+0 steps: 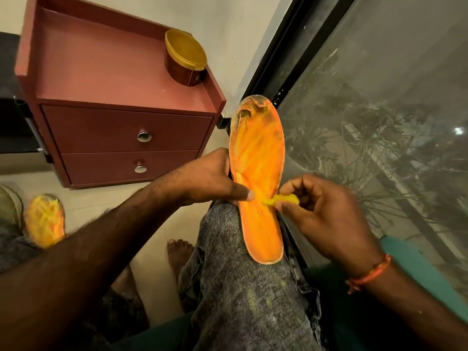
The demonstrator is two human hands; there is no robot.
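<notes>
An orange insole [258, 158] with a torn, dirty toe end lies lengthwise on my right knee in grey jeans [240, 287]. My left hand [207, 178] grips its left edge, thumb pressed on the orange face. My right hand [326, 214] pinches a small yellow applicator piece [283, 199] whose tip touches the insole's middle, near my left thumb. A second insole [44, 221], streaked with yellow, lies at the lower left beside a greenish shoe [10, 206].
A reddish bedside cabinet [121, 79] with two drawers stands ahead on the left, a yellow-lidded tin [184, 58] on its top. A dark-framed window [379, 110] runs along the right. A bare foot [179, 254] rests on the pale floor.
</notes>
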